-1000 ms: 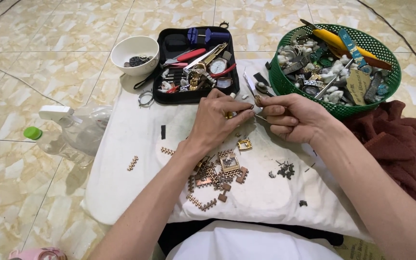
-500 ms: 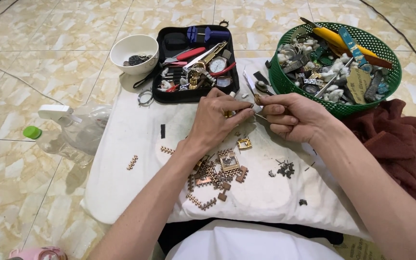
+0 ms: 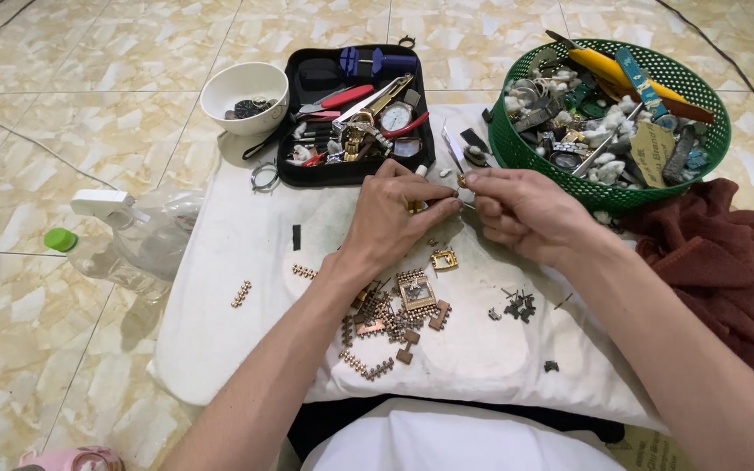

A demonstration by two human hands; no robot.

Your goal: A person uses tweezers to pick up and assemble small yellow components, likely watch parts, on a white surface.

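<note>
1. The left hand (image 3: 399,218) and the right hand (image 3: 517,209) meet over a white cloth pad (image 3: 246,349) spread on the tiled floor.
2. The left fingers are curled nearly closed, thumb and forefinger pinching a small gold-coloured piece (image 3: 461,180) right at the fingertips; it may be a watch-band link, but it is too small to tell.
3. The right fingers are also pinched tight, touching the same piece from the other side and holding what looks like a thin metal pin or tool (image 3: 468,206).
4. Below the left wrist lies a heap of rose-gold band links (image 3: 390,318), with a square watch case (image 3: 417,293) in it and a small gold frame (image 3: 444,259) just beside.
5. A cluster of tiny dark screws (image 3: 518,305) sits near the right forearm.
6. Behind the hands: a black tool case (image 3: 307,170), a white bowl (image 3: 244,94) and a green basket (image 3: 717,131) full of parts.
7. A dark red cloth (image 3: 717,262) lies right of the pad, a clear spray bottle (image 3: 137,240) left of it.
</note>
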